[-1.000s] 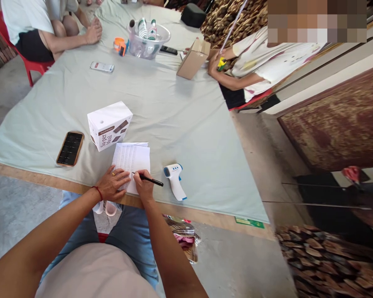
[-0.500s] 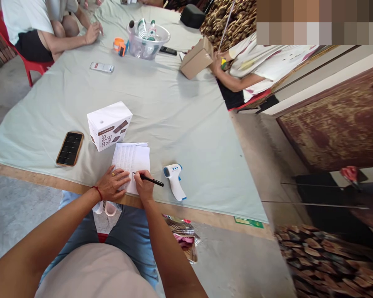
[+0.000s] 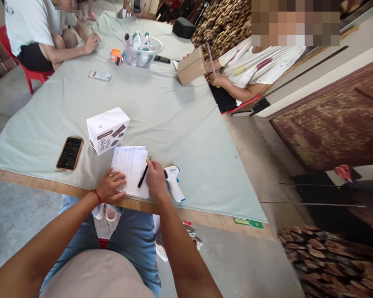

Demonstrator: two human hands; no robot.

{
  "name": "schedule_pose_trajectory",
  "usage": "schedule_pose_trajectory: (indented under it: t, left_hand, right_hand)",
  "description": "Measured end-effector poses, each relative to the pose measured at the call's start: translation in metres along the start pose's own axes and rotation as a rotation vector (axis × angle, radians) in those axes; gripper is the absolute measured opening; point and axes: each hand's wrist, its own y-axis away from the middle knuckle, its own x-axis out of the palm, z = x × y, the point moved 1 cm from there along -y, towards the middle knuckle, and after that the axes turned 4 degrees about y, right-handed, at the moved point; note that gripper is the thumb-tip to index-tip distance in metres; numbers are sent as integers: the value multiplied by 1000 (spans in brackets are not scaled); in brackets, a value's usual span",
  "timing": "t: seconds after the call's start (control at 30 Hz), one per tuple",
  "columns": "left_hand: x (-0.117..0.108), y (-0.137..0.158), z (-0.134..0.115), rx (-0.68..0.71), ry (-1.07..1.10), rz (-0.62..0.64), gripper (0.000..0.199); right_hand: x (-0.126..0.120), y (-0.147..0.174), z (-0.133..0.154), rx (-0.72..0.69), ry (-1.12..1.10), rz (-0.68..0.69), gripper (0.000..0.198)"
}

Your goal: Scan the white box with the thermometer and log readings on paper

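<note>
My left hand [image 3: 112,186] lies with fingers spread on the lower left of a paper sheet [image 3: 129,165] covered in small handwriting or print. A ring and a red cord show on it. At the sheet's right edge, my right hand [image 3: 156,179] is closed on a black pen [image 3: 143,176] near its upper end, the pen slanting down over the paper. Just right of that hand lies a white and blue infrared thermometer [image 3: 175,184], its front end partly hidden by the hand. Behind the sheet stands a white box [image 3: 108,131] with brown printing.
A phone [image 3: 70,153] lies left on the cloth-covered table [image 3: 189,140]. Farther back are another phone [image 3: 100,75], an orange tape roll [image 3: 115,56] and a clear basin [image 3: 157,47] with bottles. At right, a person [image 3: 251,70] sits behind a cardboard box [image 3: 191,67]; another sits at left.
My right hand has moved right, off the sheet's middle to its edge, and the pen has swung to slant down-left over the paper. My left hand has slid slightly left and down.
</note>
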Motion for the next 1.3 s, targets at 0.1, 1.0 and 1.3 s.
schedule_pose_trajectory:
  t: [0.1, 1.0, 1.3]
  left_hand:
    - [-6, 1, 14, -215, 179, -301, 17]
    - [-56, -32, 50, -512, 786, -581, 64]
    - [-47, -21, 57, -434, 327, -581, 62]
  right_hand:
    - [-4, 3, -7, -42, 51, 13, 53]
    - [-62, 38, -12, 771, -245, 17, 55]
    - [-54, 19, 104, 542, -1111, 165, 29]
